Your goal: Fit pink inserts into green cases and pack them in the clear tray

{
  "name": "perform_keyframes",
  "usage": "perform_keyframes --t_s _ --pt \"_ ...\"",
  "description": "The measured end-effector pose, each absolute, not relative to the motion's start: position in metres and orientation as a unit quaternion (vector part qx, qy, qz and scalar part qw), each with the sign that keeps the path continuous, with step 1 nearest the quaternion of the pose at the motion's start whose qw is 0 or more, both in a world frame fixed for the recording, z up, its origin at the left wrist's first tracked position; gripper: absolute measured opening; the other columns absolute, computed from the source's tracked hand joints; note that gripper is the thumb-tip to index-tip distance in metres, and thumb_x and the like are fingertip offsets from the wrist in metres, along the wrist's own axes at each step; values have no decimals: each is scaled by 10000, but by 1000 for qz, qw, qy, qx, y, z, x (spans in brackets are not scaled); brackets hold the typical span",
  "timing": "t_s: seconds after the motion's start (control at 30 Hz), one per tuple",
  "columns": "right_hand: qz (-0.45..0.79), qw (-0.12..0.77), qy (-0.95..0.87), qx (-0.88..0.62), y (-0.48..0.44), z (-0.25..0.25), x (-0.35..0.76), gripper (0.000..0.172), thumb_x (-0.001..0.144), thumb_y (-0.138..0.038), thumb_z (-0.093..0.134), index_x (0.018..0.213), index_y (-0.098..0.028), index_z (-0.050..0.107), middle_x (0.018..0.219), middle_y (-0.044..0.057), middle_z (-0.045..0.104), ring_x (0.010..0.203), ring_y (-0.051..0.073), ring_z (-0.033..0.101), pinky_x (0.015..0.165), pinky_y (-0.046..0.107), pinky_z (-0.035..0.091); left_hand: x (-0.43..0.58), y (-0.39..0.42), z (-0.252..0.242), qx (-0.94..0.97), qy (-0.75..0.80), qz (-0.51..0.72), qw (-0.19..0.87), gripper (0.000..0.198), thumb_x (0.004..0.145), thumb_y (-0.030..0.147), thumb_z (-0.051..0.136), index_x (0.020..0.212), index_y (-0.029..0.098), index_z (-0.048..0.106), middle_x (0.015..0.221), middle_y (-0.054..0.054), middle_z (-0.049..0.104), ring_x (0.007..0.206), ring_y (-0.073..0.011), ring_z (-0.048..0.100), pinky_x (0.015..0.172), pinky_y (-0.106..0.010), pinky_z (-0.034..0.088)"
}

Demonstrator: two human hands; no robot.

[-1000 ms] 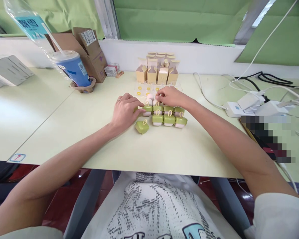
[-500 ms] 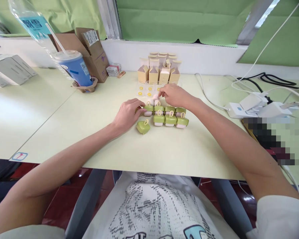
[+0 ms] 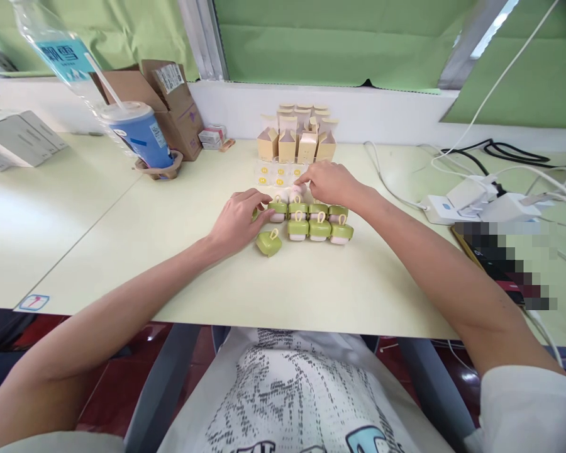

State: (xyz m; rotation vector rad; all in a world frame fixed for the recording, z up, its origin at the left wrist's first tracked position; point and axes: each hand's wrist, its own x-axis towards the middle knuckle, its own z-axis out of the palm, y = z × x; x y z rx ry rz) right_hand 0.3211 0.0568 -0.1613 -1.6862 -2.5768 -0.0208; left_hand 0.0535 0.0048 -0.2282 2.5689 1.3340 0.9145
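Green-and-white miniature cases (image 3: 319,228) with cream loops stand in two rows on the table. My left hand (image 3: 238,219) is curved round the left end of the back row, thumb and forefinger bent. A bit of a green case (image 3: 255,214) shows between them, the rest hidden. Just in front lies a tilted green piece (image 3: 268,243) with its own loop. Behind the rows, my right hand (image 3: 331,181) has its forefinger and thumb at a small pinkish-white figure (image 3: 297,190), its other fingers curled. Another pale figure (image 3: 284,195) sits beside it, partly hidden.
Clear plastic packs with yellow stickers (image 3: 280,173) lie behind the figures, before several opened cream boxes (image 3: 287,146). A blue cup (image 3: 144,135) with a straw, a plastic bottle (image 3: 68,60) and a cardboard box (image 3: 179,119) stand left. Power adapters (image 3: 446,209) and cables are at right.
My right fingertips have shifted slightly down and left with the pinkish figure, which sits lower among the pale ones. The whole view has shifted a little; my left hand stays by the row.
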Motion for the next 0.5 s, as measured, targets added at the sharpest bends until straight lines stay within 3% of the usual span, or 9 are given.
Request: perform_keyframes --t_s 0.27,0.37,0.5 --pt "-26 49 -821 -569 62 -163 325 165 1028 -299 763 1074 -193 880 1146 168 891 1170 411 803 877 441 572 50 3 -226 849 423 315 30 288 1119 377 606 1225 194 801 1209 -150 857 1156 -323 790 1079 -482 607" --pt "15 69 -821 -567 64 -164 328 177 1023 -347 831 1100 -189 855 1164 153 898 1200 391 797 899 431 586 48 -1 -217 864 374 338 9 312 1146 414 576 1166 212 813 1150 -152 864 1119 -319 787 1039 -484 590" --pt "72 87 -822 -558 64 -161 331 296 1008 -249 848 1289 -157 823 1147 127 913 1170 352 818 987 434 599 40 -6 -203 921 271 276 48 377 1147 552 613 1067 266 844 1029 -124 873 1023 -313 782 988 -490 564"
